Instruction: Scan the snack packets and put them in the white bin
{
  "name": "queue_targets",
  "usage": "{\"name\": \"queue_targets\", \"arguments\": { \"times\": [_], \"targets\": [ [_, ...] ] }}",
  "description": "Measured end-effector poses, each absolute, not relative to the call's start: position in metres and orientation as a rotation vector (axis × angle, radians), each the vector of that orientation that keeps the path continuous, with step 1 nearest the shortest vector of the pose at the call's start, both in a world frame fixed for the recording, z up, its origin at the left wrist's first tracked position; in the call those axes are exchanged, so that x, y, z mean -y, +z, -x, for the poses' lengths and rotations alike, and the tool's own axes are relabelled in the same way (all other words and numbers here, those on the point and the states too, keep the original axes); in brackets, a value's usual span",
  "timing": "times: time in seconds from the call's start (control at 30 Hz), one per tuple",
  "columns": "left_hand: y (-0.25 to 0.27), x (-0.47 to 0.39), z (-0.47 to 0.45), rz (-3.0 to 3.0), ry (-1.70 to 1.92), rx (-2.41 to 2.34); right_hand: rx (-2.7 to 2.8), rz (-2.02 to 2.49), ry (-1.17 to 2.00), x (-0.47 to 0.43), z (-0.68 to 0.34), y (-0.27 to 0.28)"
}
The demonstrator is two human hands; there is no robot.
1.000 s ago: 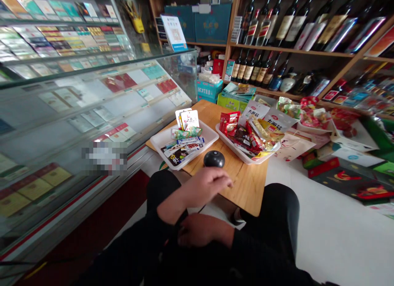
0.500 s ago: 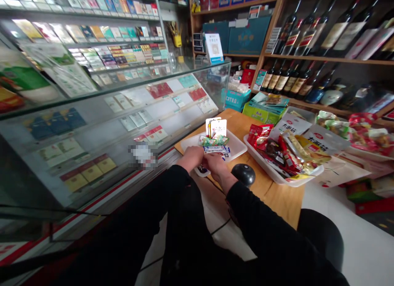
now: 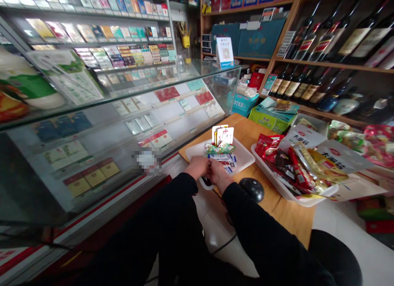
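Note:
My left hand (image 3: 198, 167) and my right hand (image 3: 219, 174) meet over the near edge of a shallow white plastic tray (image 3: 246, 158). Both have their fingers curled together, and what they hold is small and mostly hidden. Just below them shows a dark packet (image 3: 205, 180) by the tray's near corner. Inside the tray, beyond my fingers, lie blue-and-white snack sachets (image 3: 222, 157) and green sachets (image 3: 219, 148). White packets (image 3: 225, 135) stand upright at its far side.
A black computer mouse (image 3: 251, 189) sits on the wooden table (image 3: 278, 214) beside my right wrist. To the right is a second white tray (image 3: 303, 202) heaped with snack bags. A glass display counter (image 3: 172, 109) borders the left. Wine bottles (image 3: 295, 85) fill the back shelves.
The view has shifted, so everything sits a little lower and further right. My hands stay together at the tray's near edge, with the right fingers drawn up closer against the left.

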State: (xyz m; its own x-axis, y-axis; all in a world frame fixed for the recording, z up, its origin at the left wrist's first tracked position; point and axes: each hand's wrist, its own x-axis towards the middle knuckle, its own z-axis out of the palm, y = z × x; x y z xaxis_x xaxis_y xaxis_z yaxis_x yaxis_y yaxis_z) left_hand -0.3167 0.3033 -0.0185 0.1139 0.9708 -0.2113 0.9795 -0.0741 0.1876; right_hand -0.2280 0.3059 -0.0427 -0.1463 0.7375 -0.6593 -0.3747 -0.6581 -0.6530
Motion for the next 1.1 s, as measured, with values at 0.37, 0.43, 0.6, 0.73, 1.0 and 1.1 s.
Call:
{"name": "queue_targets", "arguments": {
  "times": [0.37, 0.43, 0.6, 0.73, 1.0, 1.1],
  "targets": [
    [0.017, -0.238, 0.339, -2.127, 0.917, -1.871, 0.660, 1.073, 1.871, -0.250, 0.186, -0.009],
    [0.025, -0.219, 0.340, -2.035, 1.094, -1.798, 0.760, 1.075, 1.755, -0.238, 0.173, -0.003],
    [0.043, -0.189, 0.325, -1.680, 1.204, -1.476, 1.096, 0.985, 1.336, -0.213, 0.131, 0.012],
    [0.052, -0.179, 0.298, -1.418, 1.121, -1.262, 1.469, 1.087, 0.970, -0.194, 0.089, 0.029],
    [0.062, -0.168, 0.237, -1.339, 1.099, -1.084, 1.547, 1.205, 0.786, -0.178, 0.011, 0.051],
    [0.064, -0.172, 0.220, -1.312, 1.117, -1.093, 1.535, 1.285, 0.848, -0.180, -0.011, 0.056]
  ]
}}
